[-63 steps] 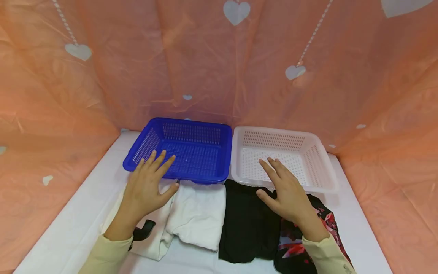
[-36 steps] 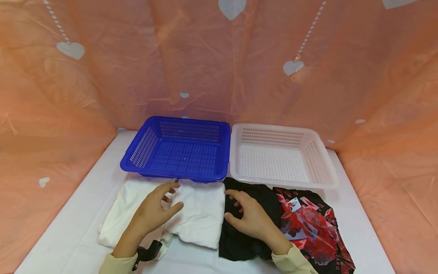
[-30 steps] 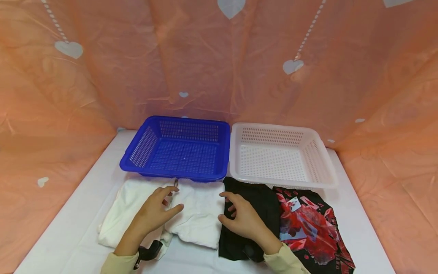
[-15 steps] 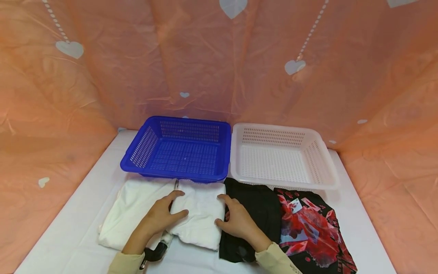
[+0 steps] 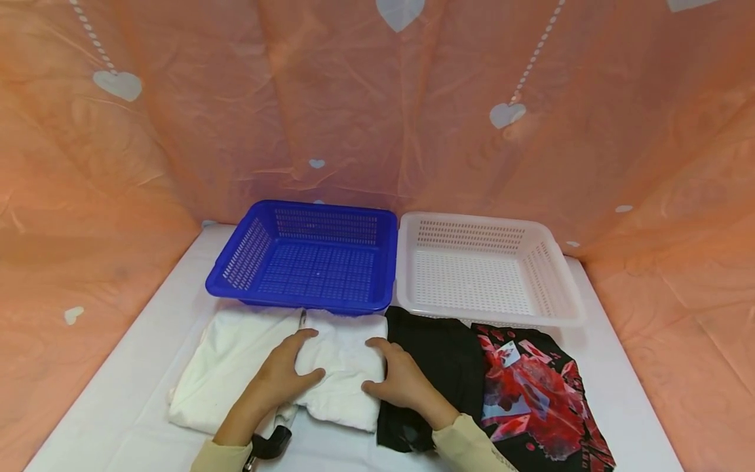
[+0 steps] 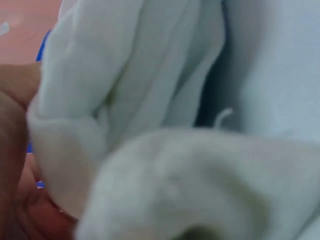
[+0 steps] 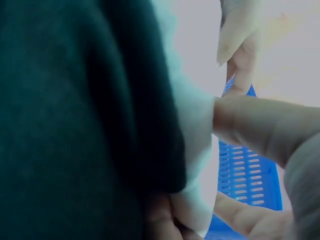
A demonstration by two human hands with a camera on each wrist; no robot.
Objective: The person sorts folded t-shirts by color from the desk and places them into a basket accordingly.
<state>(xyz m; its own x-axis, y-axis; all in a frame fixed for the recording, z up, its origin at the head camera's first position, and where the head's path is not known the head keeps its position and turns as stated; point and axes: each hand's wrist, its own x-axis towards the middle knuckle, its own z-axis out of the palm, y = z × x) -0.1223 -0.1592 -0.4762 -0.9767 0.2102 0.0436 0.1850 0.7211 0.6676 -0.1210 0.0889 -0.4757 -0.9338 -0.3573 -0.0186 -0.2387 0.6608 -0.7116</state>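
Observation:
A folded white garment (image 5: 342, 387) lies in front of the blue basket in the head view. At its left edge, my left hand (image 5: 282, 375) has the thumb on top and the fingers curled under. My right hand (image 5: 404, 379) grips the opposite edge, beside a folded black garment (image 5: 445, 373). The right wrist view shows the white cloth (image 7: 195, 115) between thumb (image 7: 265, 125) and fingers tucked beneath. In the left wrist view, white folds (image 6: 75, 85) bulge close to the camera, with the hand's fingers (image 6: 45, 215) under them.
Behind the clothes stand a blue plastic basket (image 5: 303, 304) and a white one (image 5: 492, 313), side by side with nothing inside. An off-white folded garment (image 5: 215, 367) lies at left, a black one with red print (image 5: 537, 393) at right. An orange curtain (image 5: 354, 98) surrounds the white-covered table.
Both hands have come down from over the baskets to the white garment. The right hand has moved left across the black garment, and both now grip the white one's edges.

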